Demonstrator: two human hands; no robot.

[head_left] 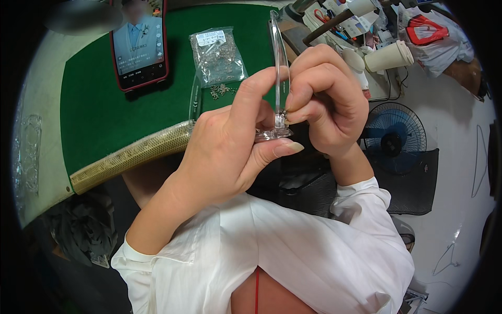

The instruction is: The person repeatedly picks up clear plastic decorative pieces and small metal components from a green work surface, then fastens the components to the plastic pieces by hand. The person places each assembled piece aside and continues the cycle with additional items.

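A clear plastic eyeglasses frame is held up over the table's near edge, one temple arm standing upright and the other showing left of my left hand. My left hand is closed round the front of the frame, thumb underneath. With thumb and forefinger pinched at the hinge beside the upright temple, my right hand grips something tiny and dark that I cannot make out. Beyond the hands lies a small heap of tiny metal parts, just below a clear plastic bag of similar pieces with a white label.
The green-covered table has a gold mesh strip along its near edge. A phone in a red case stands at the far left. Right of it are a paper cup, clutter, a plastic bag and a blue fan.
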